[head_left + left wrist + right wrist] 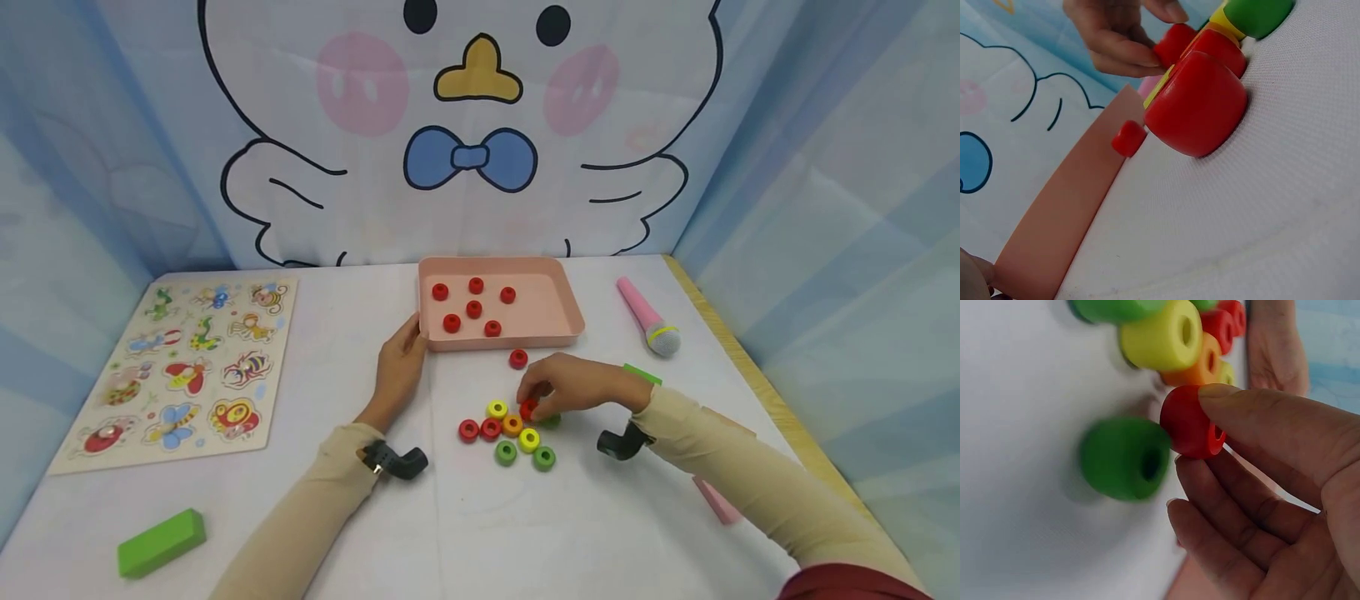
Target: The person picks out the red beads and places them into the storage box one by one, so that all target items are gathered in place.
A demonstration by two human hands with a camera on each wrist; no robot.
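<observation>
My right hand (573, 385) pinches a red bead (1188, 422) between thumb and fingers, over a loose cluster on the white table. Right beside it in the right wrist view is a green bead (1125, 459). Around the fingers lie an orange bead (512, 425), yellow beads (528, 440), more red beads (468, 430) and green beads (506, 452). My left hand (400, 371) holds the near left corner of a pink tray (498, 342), where several red beads (474, 309) sit spread out. One lone red bead (518, 358) lies just in front of the tray.
A wooden insect puzzle board (180, 367) lies at the left, with a green block (161, 543) nearer the front. A pink toy microphone (647, 317) is right of the tray. Near the right forearm lie another green piece (642, 374) and a pink piece (716, 502), both partly covered.
</observation>
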